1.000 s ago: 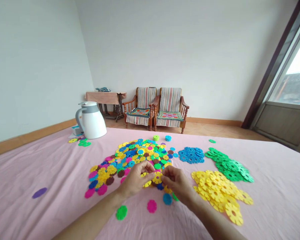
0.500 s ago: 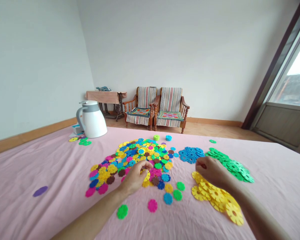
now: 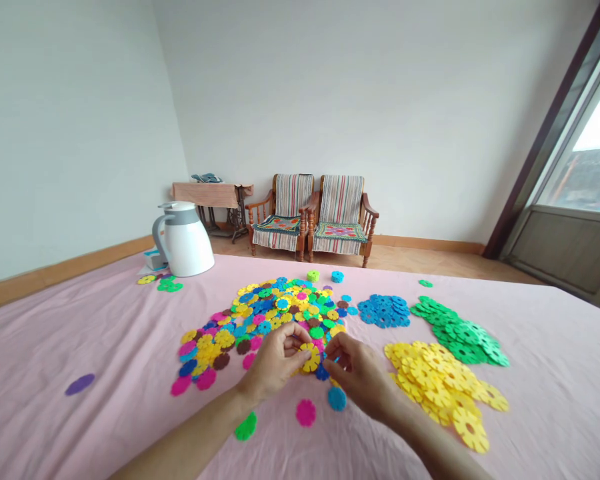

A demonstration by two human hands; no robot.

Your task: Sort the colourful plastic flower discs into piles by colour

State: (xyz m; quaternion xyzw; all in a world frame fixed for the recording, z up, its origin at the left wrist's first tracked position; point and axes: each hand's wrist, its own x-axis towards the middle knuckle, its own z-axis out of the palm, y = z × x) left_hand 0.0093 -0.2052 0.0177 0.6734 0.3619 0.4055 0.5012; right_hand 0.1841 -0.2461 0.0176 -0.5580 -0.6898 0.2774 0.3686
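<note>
My left hand [image 3: 279,360] pinches a yellow snowflake disc [image 3: 310,358] between thumb and fingers, over the front of a mixed heap of coloured discs [image 3: 275,307]. Just right of that disc is my right hand [image 3: 357,373], its fingers curved and apart, with nothing visible between them. Its fingertips are close to the disc's edge; whether they touch I cannot tell. A pile of yellow discs [image 3: 435,383] lies to the right of my right hand. Beyond it are a pile of blue discs [image 3: 384,311] and a pile of green discs [image 3: 460,330].
A white and grey jug [image 3: 185,243] stands at the back left of the pink cloth [image 3: 130,427]. Loose pieces include a magenta disc [image 3: 306,413], a green disc [image 3: 246,427] and a purple disc [image 3: 80,385]. Two wooden chairs [image 3: 343,213] stand against the far wall.
My right hand has moved left from above the yellow pile to beside my left hand. Another yellow disc now shows at that pile's right side. The left hand still holds a yellow disc.
</note>
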